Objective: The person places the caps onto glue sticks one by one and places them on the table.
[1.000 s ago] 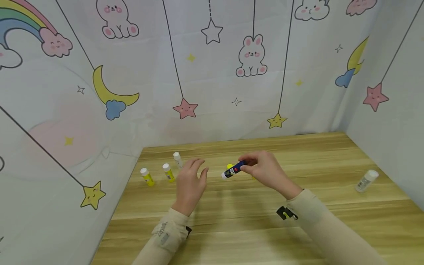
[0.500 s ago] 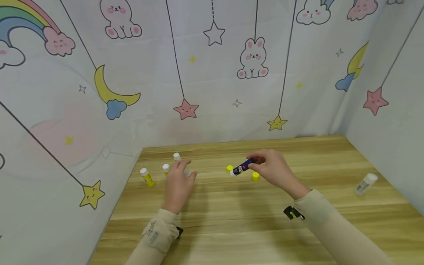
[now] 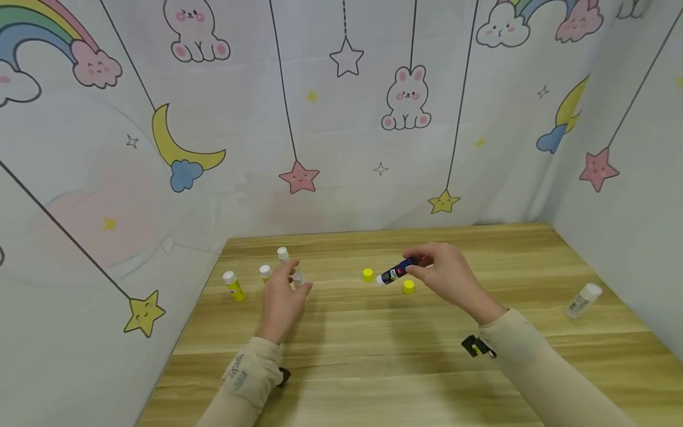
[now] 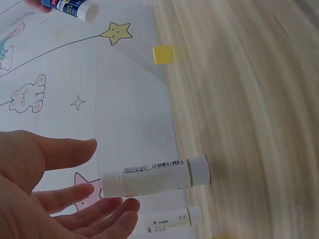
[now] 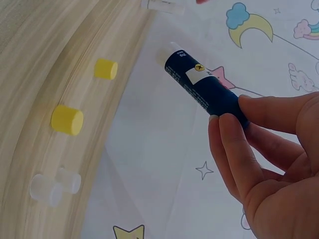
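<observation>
My right hand [image 3: 440,273] pinches a dark blue glue stick [image 3: 396,271] above the table, tilted, its white end pointing down and left. In the right wrist view, thumb and fingertips grip the rear of the blue glue stick [image 5: 199,82]. My left hand [image 3: 280,302] is beside a standing white glue stick [image 3: 299,280]. In the left wrist view, its thumb and fingers [image 4: 70,152] are spread around the top of that white glue stick [image 4: 154,178], not closed on it. Two yellow caps [image 3: 368,274] stand on the table below the blue stick.
Two yellow glue sticks [image 3: 233,286] with white caps and another white one [image 3: 283,255] stand at the left. A white glue stick [image 3: 583,300] stands far right. Two translucent caps [image 5: 46,189] show in the right wrist view. A patterned curtain [image 3: 341,130] rises behind the table [image 3: 352,356].
My left hand has moved left to the white glue stick. The right hand has shifted right with the blue glue stick, bringing both yellow caps into fuller view.
</observation>
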Demonstrator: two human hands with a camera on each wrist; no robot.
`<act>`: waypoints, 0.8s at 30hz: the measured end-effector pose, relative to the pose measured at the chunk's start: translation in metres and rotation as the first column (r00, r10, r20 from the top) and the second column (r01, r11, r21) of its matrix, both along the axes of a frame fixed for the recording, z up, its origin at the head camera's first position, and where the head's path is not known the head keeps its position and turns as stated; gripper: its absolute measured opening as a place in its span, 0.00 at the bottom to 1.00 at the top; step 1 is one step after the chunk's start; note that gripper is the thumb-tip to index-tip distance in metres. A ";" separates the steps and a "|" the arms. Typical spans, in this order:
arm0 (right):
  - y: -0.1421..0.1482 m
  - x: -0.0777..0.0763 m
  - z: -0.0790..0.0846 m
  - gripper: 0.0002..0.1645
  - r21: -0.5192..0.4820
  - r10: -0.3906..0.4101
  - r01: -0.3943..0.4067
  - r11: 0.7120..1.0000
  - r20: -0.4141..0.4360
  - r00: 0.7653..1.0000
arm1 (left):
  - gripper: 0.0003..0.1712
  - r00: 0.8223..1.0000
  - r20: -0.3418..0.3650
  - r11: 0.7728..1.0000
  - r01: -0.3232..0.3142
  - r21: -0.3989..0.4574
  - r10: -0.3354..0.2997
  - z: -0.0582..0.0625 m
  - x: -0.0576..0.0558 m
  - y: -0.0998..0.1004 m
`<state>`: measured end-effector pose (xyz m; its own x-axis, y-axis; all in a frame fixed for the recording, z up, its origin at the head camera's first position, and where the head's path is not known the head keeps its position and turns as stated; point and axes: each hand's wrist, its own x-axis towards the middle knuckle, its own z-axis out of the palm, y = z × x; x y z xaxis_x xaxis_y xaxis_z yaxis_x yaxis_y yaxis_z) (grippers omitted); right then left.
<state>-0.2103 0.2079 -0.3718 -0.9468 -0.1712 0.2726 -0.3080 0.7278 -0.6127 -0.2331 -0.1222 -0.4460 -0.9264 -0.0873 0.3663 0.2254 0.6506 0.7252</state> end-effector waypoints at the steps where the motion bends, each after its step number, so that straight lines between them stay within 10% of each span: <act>1: 0.000 0.000 0.000 0.15 0.001 -0.001 0.001 1.000 0.000 1.000 | 0.32 1.000 0.000 1.000 0.003 0.009 -0.003 0.000 0.000 0.000; 24: 0.011 0.005 -0.005 0.13 0.058 -0.005 0.004 0.998 0.019 1.000 | 0.21 0.995 0.096 0.996 -0.021 0.085 0.013 -0.016 -0.013 -0.009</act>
